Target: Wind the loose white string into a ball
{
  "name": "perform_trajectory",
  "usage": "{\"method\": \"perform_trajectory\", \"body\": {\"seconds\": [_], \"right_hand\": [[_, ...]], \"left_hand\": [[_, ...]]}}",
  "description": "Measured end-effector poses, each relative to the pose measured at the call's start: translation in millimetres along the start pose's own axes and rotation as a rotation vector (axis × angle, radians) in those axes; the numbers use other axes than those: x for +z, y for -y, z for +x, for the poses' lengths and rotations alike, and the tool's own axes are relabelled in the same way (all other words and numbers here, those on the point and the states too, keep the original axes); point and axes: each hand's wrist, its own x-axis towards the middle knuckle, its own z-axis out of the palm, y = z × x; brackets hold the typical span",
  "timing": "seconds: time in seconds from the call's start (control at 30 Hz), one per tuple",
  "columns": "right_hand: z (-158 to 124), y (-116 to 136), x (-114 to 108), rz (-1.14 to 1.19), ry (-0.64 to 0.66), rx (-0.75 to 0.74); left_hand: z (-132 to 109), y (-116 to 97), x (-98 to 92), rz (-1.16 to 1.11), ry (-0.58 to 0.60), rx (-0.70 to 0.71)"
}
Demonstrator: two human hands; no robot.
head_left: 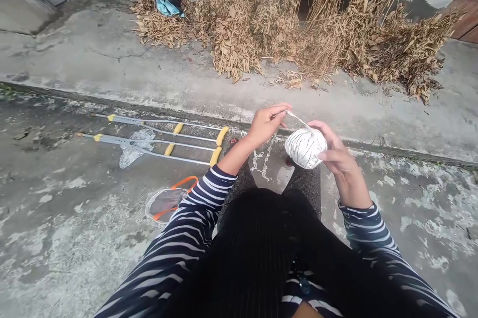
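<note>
In the head view, taking the white ball of cord [303,149] as the centre of the clock, the right hand [339,155] cups it from 3 o'clock; its grip is curved around that side, holding the ball off the ground. The left hand [264,125] sits at 10 o'clock, its grip narrow, thumb and fingertips pinching the strand [298,119] that runs from the ball's top.

For handling it well, I would hold the strand lightly taut, lay turns across changing directions, and roll the ball in the right fingers without crushing it. What looks like loose white cord [255,161] lies on the ground toward 9 o'clock, between the feet, and could snag underfoot.

The ledge edge [392,152] passes behind the ball, from beyond 9 o'clock to 3. Dried stalks [239,24] bank up from 11 to 1. Two crutches [194,146] lie at 9, with a clear plastic bag [130,154] by them; an orange-handled bag [166,202] is at 8. The roomiest side seems the concrete ground [418,213] toward 4.
</note>
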Motion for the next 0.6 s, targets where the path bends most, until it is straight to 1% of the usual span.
{"method": "perform_trajectory", "body": {"seconds": [0.13,0.23,0.33,0.43,0.5,0.6], "right_hand": [[0,1,-1,-0.004,0.061,-0.011],[-1,2,-1,0.004,0.076,-0.003],[-3,3,-4,0.023,0.059,0.0],[-4,3,-8,0.019,0.029,-0.006],[-4,2,-12,-0.004,0.023,-0.02],[-6,3,-14,-0.039,0.053,-0.043]], "left_hand": [[2,-7,-0.8,-0.018,-0.012,-0.047],[0,-10,-5.4,-0.039,0.02,-0.046],[-1,-17,-13.2,0.005,0.124,-0.069],[1,-26,-21.2,0.024,0.25,-0.139],[4,-31,-26.0,-0.034,0.336,-0.206],[7,-34,-32.1,-0.154,0.462,-0.302]]}}
